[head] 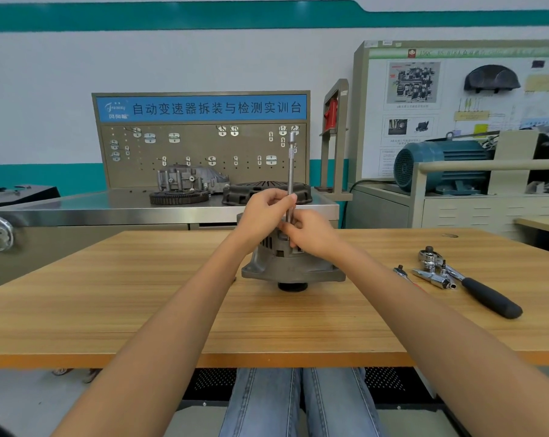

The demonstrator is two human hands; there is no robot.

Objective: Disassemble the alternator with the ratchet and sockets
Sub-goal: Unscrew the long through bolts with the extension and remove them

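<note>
Your left hand [263, 212] pinches the upright extension bar [290, 178] and your right hand [311, 234] grips its base on the alternator [290, 263] mid-tabletop toward the far edge; keep it plumb, seated squarely before fetching the ratchet [468, 282] by the right edge.

— Where's the alternator [290, 266]?
— Mid-desk [141, 294]. The left hand [263, 212] pinches the upright extension bar [290, 171]; the right hand [311, 234] grips its base.
— The ratchet [475, 285]?
— Near the right edge, beside sockets [434, 277].
</note>
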